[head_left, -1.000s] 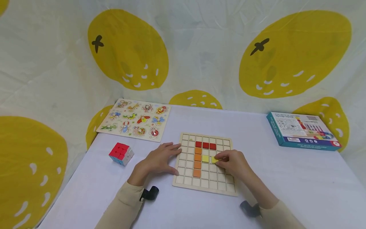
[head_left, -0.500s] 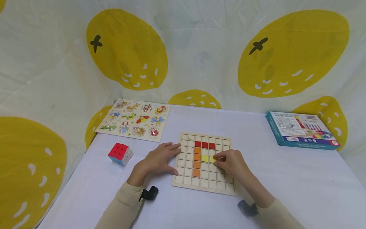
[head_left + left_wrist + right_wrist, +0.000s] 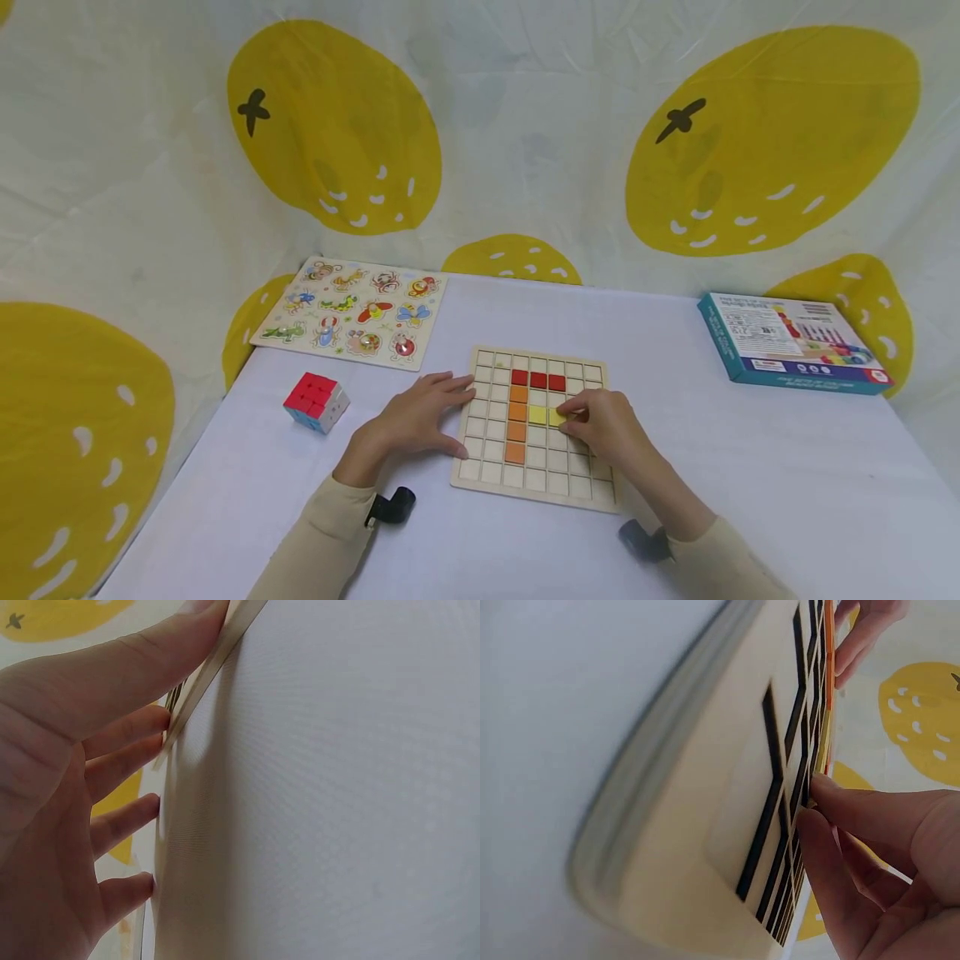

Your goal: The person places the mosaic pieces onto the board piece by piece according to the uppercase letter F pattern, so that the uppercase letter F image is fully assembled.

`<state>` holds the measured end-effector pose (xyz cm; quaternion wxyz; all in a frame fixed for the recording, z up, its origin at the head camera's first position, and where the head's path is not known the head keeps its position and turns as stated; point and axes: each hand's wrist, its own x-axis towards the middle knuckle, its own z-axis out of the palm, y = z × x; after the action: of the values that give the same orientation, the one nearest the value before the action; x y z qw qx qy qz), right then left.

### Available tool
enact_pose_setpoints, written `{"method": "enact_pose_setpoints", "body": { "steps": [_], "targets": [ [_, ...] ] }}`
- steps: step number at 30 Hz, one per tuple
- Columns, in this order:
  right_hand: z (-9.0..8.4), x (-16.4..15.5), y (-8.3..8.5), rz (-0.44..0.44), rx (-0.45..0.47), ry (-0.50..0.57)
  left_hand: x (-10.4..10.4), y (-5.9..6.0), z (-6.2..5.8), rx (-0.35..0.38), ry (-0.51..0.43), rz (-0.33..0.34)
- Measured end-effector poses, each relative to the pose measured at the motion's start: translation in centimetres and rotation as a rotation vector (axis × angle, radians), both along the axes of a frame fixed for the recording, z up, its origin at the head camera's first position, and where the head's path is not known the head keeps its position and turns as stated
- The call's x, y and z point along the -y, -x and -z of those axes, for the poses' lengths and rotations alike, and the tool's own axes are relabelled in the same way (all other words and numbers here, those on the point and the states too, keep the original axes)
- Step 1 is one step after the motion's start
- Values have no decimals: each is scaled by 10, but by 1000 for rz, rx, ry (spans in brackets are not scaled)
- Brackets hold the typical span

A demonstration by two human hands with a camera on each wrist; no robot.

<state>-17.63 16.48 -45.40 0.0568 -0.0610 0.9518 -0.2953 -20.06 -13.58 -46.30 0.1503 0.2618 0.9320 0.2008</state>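
A wooden grid board (image 3: 536, 497) lies on the table. Three red tiles (image 3: 537, 381) make a row near its top, and a column of several orange tiles (image 3: 517, 412) runs below the left one. To the right of that column is a yellow tile (image 3: 537, 416). My right hand (image 3: 613, 427) pinches a second yellow tile (image 3: 555, 417) beside it, between thumb and fingertips; the fingers cover its right part. My left hand (image 3: 418, 418) rests at the board's left edge, fingers spread. Its thumb (image 3: 142, 667) touches the board's rim in the left wrist view.
At the back left lies an insect picture puzzle (image 3: 360, 312). A puzzle cube (image 3: 318, 403) with a red top stands left of my left hand. A flat teal-edged box (image 3: 798, 343) lies at the back right. Behind the table hangs a fruit-printed cloth (image 3: 532, 125).
My right hand has moved slightly left with the yellow tile, which has come in beside the other yellow one and now lies in line with it. The left hand has stayed in place.
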Motion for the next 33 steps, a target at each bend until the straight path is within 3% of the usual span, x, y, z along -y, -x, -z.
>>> {"method": "enact_pose_setpoints", "body": {
  "steps": [25, 29, 33],
  "targets": [
    [0, 0, -1, -4, 34, 30, -1, 2, -1, 5, 38, 3],
    [1, -2, -3, -4, 49, 43, -2, 4, -2, -8, 80, 28],
    [2, -9, -2, 22, 13, -11, -2, 9, -6, -32, 104, 73]
  ]
}}
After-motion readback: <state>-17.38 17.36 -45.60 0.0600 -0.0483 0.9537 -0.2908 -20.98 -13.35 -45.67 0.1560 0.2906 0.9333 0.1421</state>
